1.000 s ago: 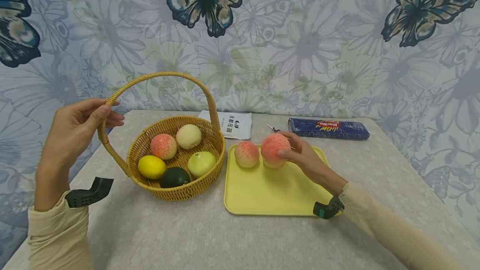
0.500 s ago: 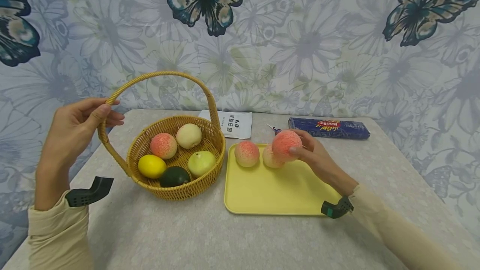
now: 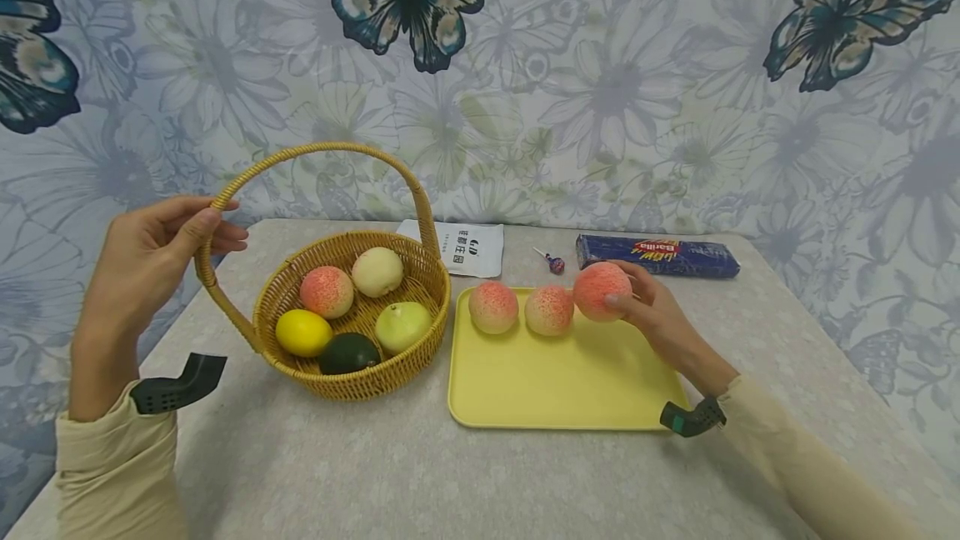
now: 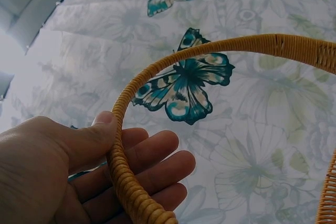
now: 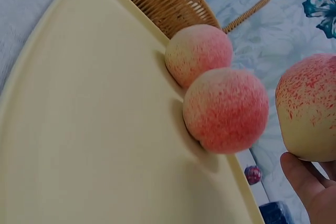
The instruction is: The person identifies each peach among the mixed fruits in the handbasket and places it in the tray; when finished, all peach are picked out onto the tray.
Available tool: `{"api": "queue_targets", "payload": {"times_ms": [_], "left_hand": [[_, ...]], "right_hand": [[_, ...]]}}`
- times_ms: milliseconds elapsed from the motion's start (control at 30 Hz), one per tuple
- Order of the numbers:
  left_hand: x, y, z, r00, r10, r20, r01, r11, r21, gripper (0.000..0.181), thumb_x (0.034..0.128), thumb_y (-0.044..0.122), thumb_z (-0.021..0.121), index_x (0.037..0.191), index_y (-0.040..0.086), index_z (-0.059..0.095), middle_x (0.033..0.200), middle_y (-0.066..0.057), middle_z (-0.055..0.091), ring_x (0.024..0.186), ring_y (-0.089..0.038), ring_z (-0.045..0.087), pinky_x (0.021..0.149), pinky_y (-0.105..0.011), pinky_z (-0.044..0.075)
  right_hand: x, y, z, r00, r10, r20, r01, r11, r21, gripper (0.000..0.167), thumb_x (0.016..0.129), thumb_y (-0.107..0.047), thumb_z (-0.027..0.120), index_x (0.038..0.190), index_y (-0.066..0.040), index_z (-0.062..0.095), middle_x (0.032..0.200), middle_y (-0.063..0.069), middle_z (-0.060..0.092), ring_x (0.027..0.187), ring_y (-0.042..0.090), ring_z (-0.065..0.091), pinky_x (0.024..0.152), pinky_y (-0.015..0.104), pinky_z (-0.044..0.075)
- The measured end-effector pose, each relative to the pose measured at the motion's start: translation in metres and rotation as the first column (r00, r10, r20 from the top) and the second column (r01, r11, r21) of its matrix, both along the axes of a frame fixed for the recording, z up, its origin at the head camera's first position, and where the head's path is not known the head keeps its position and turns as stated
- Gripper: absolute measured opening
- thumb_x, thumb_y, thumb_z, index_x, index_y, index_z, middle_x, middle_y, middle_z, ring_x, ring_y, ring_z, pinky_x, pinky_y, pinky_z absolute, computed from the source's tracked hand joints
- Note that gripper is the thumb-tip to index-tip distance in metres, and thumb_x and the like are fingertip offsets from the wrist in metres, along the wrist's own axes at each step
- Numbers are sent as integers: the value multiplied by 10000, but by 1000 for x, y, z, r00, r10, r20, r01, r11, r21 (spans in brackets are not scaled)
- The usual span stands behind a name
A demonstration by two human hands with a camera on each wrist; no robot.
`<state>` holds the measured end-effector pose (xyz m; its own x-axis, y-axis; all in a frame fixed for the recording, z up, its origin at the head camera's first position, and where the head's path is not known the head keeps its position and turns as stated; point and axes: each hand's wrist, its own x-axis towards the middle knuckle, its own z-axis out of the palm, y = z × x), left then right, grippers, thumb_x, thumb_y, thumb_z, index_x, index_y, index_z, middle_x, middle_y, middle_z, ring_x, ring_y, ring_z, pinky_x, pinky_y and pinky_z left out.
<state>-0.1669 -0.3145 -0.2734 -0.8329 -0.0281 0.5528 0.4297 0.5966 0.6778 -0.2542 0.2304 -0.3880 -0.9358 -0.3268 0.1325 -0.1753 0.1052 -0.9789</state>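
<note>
My left hand (image 3: 153, 252) pinches the left side of the handle (image 4: 123, 174) of a wicker basket (image 3: 408, 373). Inside the basket lie a red-speckled peach (image 3: 327, 292), a pale round fruit (image 3: 378, 272), a light green fruit (image 3: 403, 327), a lemon (image 3: 303, 333) and a dark green avocado-like fruit (image 3: 349, 354). With thumb and fingers, my right hand (image 3: 663, 319) grips a peach (image 3: 602, 292) over the back of a yellow tray (image 3: 562, 394). Two more peaches, a left one (image 3: 493, 307) and a middle one (image 3: 549, 312), sit along the tray's back edge, beside the held one.
Behind the tray lie a lollipop (image 3: 555, 263) and a blue Barilla pasta pack (image 3: 660, 257). A white packet (image 3: 472, 251) with dark print is partly behind the basket. The patterned wall cloth (image 3: 622, 123) rises at the table's back edge.
My right hand has moved right with the peach, away from the middle peach, which now shows whole. The lollipop has come into full view. My left hand and the basket stay put.
</note>
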Motion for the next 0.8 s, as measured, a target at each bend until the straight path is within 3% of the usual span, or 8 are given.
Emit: {"api": "queue_targets", "payload": {"times_ms": [300,600,800], "left_hand": [[1,1,0,1000,-3,-3,3,1000,-1,279,988,148,527,1199,-3,630,828,77,710,736,-11,685,690,-93,515],[1,1,0,1000,7,4,-7,1000,-3,281,989,164,528,1195,2,632,830,93,708,736,-7,682,687,-87,512],[0,1,-1,1000,9,3,-9,1000,3,282,987,164,532,1193,0,633,826,92,707,732,-10,681,675,-92,516]], "right_hand": [[-9,14,-13,997,-57,43,55,997,50,589,948,-175,592,1455,-82,307,1265,35,485,1039,80,592,854,216,517],[-14,24,-25,996,-65,59,64,998,18,630,949,-125,576,1474,-21,244,1297,82,447,1044,53,571,842,207,515],[-19,28,-36,996,-64,59,61,997,45,613,948,-120,580,1472,-47,270,1312,128,437,1037,64,566,850,206,507]]}}
